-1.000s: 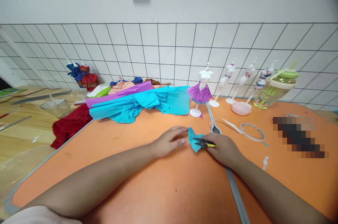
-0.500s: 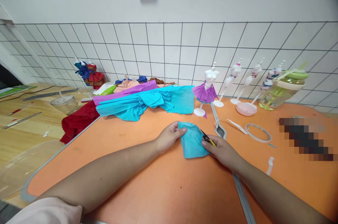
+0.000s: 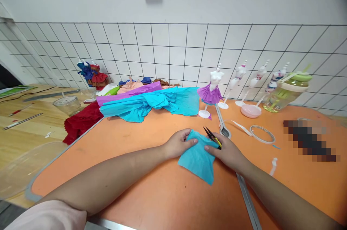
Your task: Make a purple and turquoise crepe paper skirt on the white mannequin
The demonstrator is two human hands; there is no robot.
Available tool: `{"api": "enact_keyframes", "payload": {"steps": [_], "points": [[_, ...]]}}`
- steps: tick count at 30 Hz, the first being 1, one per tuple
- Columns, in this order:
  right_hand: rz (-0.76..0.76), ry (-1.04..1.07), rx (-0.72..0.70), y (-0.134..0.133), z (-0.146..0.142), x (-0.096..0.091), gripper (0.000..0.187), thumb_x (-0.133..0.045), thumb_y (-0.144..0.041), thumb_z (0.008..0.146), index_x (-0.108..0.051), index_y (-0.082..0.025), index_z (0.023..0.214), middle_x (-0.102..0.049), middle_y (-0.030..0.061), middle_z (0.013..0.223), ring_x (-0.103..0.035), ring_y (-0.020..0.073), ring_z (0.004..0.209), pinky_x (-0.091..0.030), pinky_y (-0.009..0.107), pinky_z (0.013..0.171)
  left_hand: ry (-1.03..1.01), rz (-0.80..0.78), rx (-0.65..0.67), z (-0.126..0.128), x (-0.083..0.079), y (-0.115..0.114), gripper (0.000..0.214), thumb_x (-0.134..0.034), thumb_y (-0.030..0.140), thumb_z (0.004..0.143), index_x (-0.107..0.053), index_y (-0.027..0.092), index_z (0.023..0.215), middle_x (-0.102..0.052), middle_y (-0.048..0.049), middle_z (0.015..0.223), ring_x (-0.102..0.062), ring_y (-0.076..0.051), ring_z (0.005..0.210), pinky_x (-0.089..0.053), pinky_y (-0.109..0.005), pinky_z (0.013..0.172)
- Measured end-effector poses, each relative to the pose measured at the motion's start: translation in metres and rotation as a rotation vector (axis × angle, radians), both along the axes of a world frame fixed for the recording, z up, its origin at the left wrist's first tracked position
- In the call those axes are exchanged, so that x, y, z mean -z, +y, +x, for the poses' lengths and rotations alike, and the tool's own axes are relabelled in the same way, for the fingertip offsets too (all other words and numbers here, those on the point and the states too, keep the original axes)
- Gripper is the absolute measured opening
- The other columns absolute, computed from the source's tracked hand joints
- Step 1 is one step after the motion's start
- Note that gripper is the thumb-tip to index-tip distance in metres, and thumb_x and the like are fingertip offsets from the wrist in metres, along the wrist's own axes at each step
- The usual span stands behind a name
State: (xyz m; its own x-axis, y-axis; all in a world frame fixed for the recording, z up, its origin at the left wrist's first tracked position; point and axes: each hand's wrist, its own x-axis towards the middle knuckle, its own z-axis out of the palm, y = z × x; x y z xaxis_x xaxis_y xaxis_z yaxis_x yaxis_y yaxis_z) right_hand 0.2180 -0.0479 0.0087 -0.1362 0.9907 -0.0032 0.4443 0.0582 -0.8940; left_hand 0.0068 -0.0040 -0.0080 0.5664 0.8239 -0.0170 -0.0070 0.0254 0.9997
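A small piece of turquoise crepe paper (image 3: 198, 157) lies spread on the orange table (image 3: 151, 186). My left hand (image 3: 179, 144) pinches its upper left edge. My right hand (image 3: 226, 152) presses its upper right edge with the fingertips while gripping small black and yellow snips (image 3: 212, 137), whose blades point up and to the left.
Behind lie larger turquoise (image 3: 159, 104), purple (image 3: 127, 94) and red (image 3: 81, 121) crepe sheets. A mannequin in a purple skirt (image 3: 210, 94), more small mannequins (image 3: 252, 80), a green-lidded bottle (image 3: 287, 90), a tape roll (image 3: 262, 134), a metal ruler (image 3: 245, 197) and a wire grid (image 3: 173, 52) surround the work.
The turquoise piece went from a small crumpled scrap to a flat spread sheet, pulled toward me. Both hands shifted slightly with it; the snips stayed in my right hand.
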Motion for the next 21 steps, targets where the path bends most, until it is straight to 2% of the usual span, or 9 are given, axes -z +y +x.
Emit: {"api": "enact_keyframes", "payload": {"steps": [2, 5, 7, 9, 11, 12, 14, 18, 21], "points": [[-0.057, 0.034, 0.02, 0.001, 0.0, 0.002, 0.037, -0.068, -0.048, 0.074, -0.064, -0.019, 0.097, -0.069, 0.0048, 0.093, -0.063, 0.0243, 0.087, -0.048, 0.034, 0.075, -0.055, -0.022, -0.076, -0.001, -0.002, 0.003, 0.043, -0.077, 0.048, 0.069, -0.059, 0.014, 0.09, -0.063, -0.0005, 0.077, -0.06, -0.014, 0.07, -0.045, -0.023, 0.064], [-0.068, 0.298, 0.131, 0.002, 0.0, 0.005, 0.036, -0.069, -0.05, 0.075, -0.058, -0.02, 0.09, -0.063, -0.001, 0.071, -0.057, 0.0157, 0.062, -0.043, 0.027, 0.056, -0.247, -0.169, -0.154, -0.006, -0.01, 0.007, 0.054, -0.079, 0.044, 0.069, -0.057, 0.019, 0.112, -0.067, -0.0026, 0.089, -0.064, -0.016, 0.08, -0.049, -0.026, 0.073], [-0.075, 0.492, 0.179, 0.002, -0.002, 0.004, 0.038, -0.072, -0.051, 0.073, -0.049, -0.022, 0.081, -0.048, -0.0076, 0.055, -0.041, 0.009, 0.045, -0.031, 0.022, 0.044, -0.36, -0.349, -0.03, -0.009, -0.016, 0.005, 0.06, -0.076, 0.046, 0.073, -0.054, 0.021, 0.122, -0.066, -0.0088, 0.111, -0.064, -0.021, 0.101, -0.049, -0.034, 0.088], [-0.068, 0.609, 0.205, 0.001, -0.005, 0.002, 0.045, -0.074, -0.052, 0.071, -0.04, -0.023, 0.074, -0.035, -0.0113, 0.049, -0.028, 0.0058, 0.04, -0.022, 0.021, 0.041, -0.396, -0.501, 0.16, -0.009, -0.02, -0.001, 0.061, -0.072, 0.05, 0.075, -0.056, 0.019, 0.125, -0.06, -0.0137, 0.128, -0.058, -0.025, 0.118, -0.043, -0.041, 0.101], [-0.051, 0.623, 0.227, 0.0, -0.009, 0.0, 0.048, -0.074, -0.054, 0.071, -0.038, -0.023, 0.072, -0.033, -0.0115, 0.048, -0.028, 0.0056, 0.04, -0.022, 0.021, 0.041, -0.39, -0.538, 0.269, -0.005, -0.02, -0.008, 0.061, -0.072, 0.048, 0.076, -0.057, 0.018, 0.126, -0.056, -0.0147, 0.135, -0.054, -0.027, 0.124, -0.039, -0.043, 0.106], [-0.047, 0.605, 0.232, 0.0, -0.011, -0.001, 0.048, -0.073, -0.055, 0.071, -0.038, -0.023, 0.071, -0.035, -0.0112, 0.047, -0.03, 0.0059, 0.04, -0.023, 0.021, 0.041, -0.382, -0.523, 0.279, -0.002, -0.019, -0.011, 0.059, -0.074, 0.044, 0.076, -0.057, 0.018, 0.126, -0.056, -0.0144, 0.135, -0.054, -0.028, 0.125, -0.039, -0.044, 0.106], [-0.048, 0.565, 0.22, 0.001, -0.014, -0.002, 0.047, -0.072, -0.056, 0.071, -0.039, -0.023, 0.072, -0.036, -0.0108, 0.046, -0.031, 0.0065, 0.041, -0.024, 0.021, 0.041, -0.347, -0.465, 0.218, 0.006, -0.014, -0.015, 0.052, -0.076, 0.035, 0.075, -0.061, 0.017, 0.121, -0.06, -0.0145, 0.13, -0.057, -0.029, 0.121, -0.042, -0.045, 0.103], [-0.053, 0.552, 0.219, 0.002, -0.016, 0.001, 0.045, -0.072, -0.055, 0.072, -0.04, -0.023, 0.078, -0.037, -0.0121, 0.048, -0.031, 0.006, 0.039, -0.025, 0.02, 0.04, -0.342, -0.385, -0.047, 0.014, -0.006, -0.009, 0.042, -0.079, 0.028, 0.071, -0.067, 0.013, 0.108, -0.068, -0.0141, 0.118, -0.065, -0.029, 0.107, -0.045, -0.045, 0.099], [-0.076, 0.488, 0.198, 0.003, -0.015, 0.005, 0.041, -0.068, -0.053, 0.078, -0.038, -0.024, 0.079, -0.04, -0.0119, 0.045, -0.035, 0.0068, 0.038, -0.028, 0.02, 0.041, -0.438, -0.355, -0.093, 0.011, -0.006, 0.0, 0.041, -0.077, 0.029, 0.072, -0.068, 0.012, 0.108, -0.069, -0.0149, 0.116, -0.066, -0.03, 0.106, -0.045, -0.044, 0.1]]}}
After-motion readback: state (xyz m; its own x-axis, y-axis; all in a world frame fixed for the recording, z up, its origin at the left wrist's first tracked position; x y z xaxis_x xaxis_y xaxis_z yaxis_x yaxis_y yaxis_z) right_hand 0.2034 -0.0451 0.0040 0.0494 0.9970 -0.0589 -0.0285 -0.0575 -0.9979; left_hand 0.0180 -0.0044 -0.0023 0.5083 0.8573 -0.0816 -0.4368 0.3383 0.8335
